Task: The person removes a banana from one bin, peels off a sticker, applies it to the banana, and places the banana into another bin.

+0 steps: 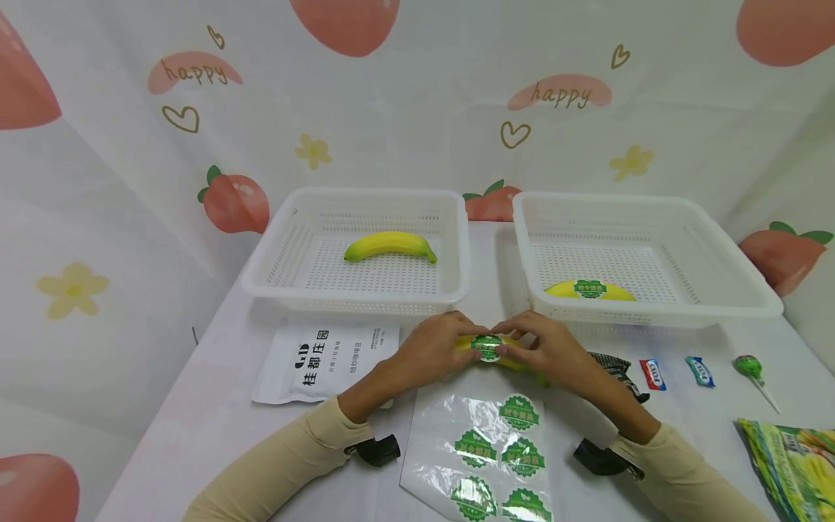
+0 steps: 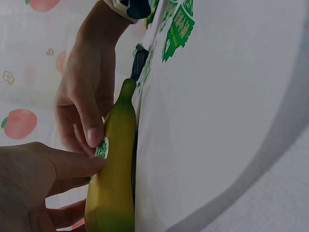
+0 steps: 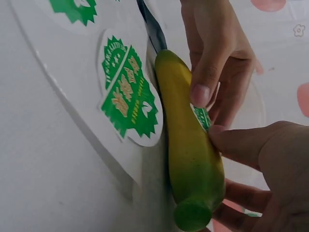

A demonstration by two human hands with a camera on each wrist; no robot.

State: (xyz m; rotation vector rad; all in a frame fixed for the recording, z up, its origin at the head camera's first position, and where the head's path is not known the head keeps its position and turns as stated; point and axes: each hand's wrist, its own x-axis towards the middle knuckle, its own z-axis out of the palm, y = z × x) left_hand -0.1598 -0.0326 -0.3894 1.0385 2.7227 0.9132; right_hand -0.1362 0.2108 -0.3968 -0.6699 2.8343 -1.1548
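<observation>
A yellow banana [image 1: 515,364] with green ends lies across the table before the two baskets. On its near side is a round green-and-white sticker [image 1: 487,347]. My left hand [image 1: 432,349] holds the banana at its left part, thumb on the sticker's edge and fingers behind. From the other side my right hand [image 1: 553,354] grips it, thumb at the sticker's right edge. In the left wrist view both thumbs meet the sticker on the banana [image 2: 113,183]. A sheet [image 1: 433,428] of similar green stickers lies just below the hands.
The left white basket [image 1: 355,296] holds a plain banana [image 1: 391,244]; the right basket [image 1: 659,313] holds a stickered one [image 1: 616,292]. A white pouch [image 1: 280,370] lies left. Rightward are a black packet [image 1: 616,366], two small wrapped candies [image 1: 653,375], a lollipop [image 1: 748,365] and a colourful bag [image 1: 799,464].
</observation>
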